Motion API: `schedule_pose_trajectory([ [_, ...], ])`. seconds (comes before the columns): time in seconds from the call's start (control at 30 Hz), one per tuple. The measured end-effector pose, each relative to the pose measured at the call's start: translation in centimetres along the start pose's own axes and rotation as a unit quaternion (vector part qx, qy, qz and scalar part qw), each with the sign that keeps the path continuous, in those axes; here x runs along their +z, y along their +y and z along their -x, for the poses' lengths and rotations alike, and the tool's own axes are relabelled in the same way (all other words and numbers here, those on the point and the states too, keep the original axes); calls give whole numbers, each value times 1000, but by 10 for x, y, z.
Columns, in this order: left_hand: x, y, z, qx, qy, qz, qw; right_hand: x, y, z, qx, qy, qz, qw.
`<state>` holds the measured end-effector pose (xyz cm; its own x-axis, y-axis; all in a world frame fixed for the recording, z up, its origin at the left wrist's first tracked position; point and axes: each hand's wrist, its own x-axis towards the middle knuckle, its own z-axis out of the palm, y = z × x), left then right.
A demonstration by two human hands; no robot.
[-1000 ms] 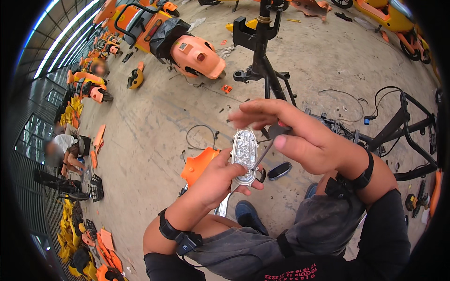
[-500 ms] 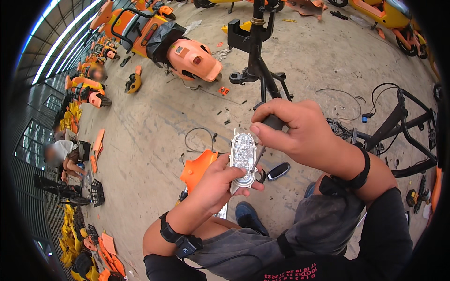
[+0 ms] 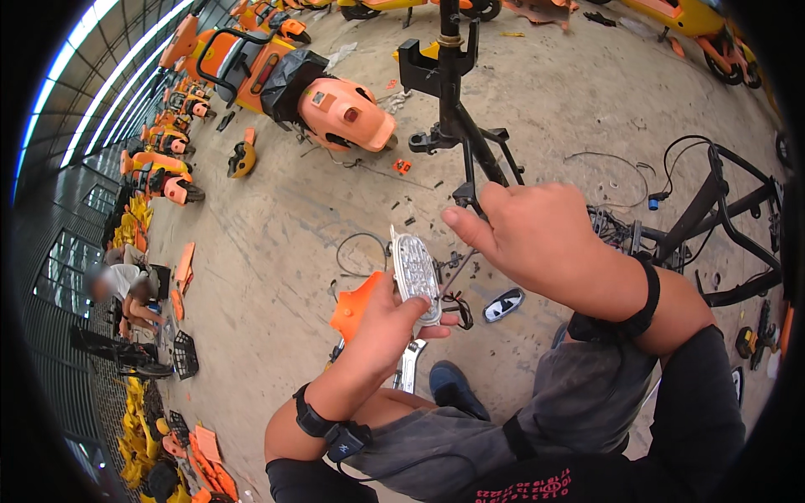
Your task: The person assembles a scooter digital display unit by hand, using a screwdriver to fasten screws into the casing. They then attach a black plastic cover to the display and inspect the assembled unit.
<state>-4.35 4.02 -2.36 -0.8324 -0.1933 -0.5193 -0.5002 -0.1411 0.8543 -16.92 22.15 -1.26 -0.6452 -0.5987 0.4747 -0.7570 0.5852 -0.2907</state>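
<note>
Concrete floor point(image 3: 285, 251) stretches away on all sides, its widest open strip running between the person's left arm and the row of orange and yellow panels point(image 3: 201, 453) along the left wall. At the upper left, an orange scooter point(image 3: 331, 105) stands well apart from the hands. Ahead, a black upright post point(image 3: 450, 80) comes down close beyond the right hand point(image 3: 541, 235), and a black tubular frame point(image 3: 708, 210) bounds the room on the right, so the space on that side is tighter.

Above the floor, in front of the knees, the left hand point(image 3: 381, 323) holds a clear oval lamp point(image 3: 416, 272) at a tilt; its fingers are clamped on the lower end, thumb over the face, leaving the upper rim free. The right hand's fingers are closed on a thin-shafted tool point(image 3: 457, 273), its upper end hidden by the hand; the shaft slants down to the lamp's right edge, and whether its tip touches is unclear.

Below, an orange panel point(image 3: 350, 307) lies just beside the left wrist, a cable loop point(image 3: 339, 251) beyond it, and a dark-rimmed oval piece point(image 3: 504, 305) near the shoe point(image 3: 457, 388).
</note>
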Motion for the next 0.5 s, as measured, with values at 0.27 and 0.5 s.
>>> schedule_pose_trajectory([
  [0.27, -17, 10, -16, 4, 3, 2, 1000, -8, 12, -1, -153, -22, -220, 963],
  [0.5, -26, 9, -17, 40, 7, 5, 999, -9, 24, -4, -191, -53, -190, 961],
])
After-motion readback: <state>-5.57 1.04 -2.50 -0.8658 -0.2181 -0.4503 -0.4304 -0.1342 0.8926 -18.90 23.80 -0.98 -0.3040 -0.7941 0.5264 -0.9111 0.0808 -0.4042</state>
